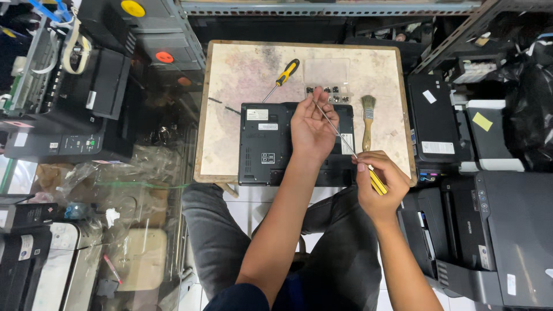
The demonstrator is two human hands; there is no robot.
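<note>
Black laptop [271, 144] lies underside up on the small table [230, 80]; rigid, probably fragile, best gripped by its edges. Right hand [380, 184] is closed around a long screwdriver [345, 141]; left hand [311, 126] pinches its tip over the laptop. Nearby: second screwdriver [282, 78], brush [367, 118], screw tray [327, 80]. Printers [489, 230] crowd both sides.

Labels and stickers around the tabletop

Laptop underside [271, 150]: white rectangular labels [257, 114], one grey sticker [268, 158]. Right-hand printer [433, 124]: two white labels [438, 147]; next unit has a yellow square note [482, 121]. Upper left: round yellow sticker [133, 8], round orange sticker [164, 57].
</note>
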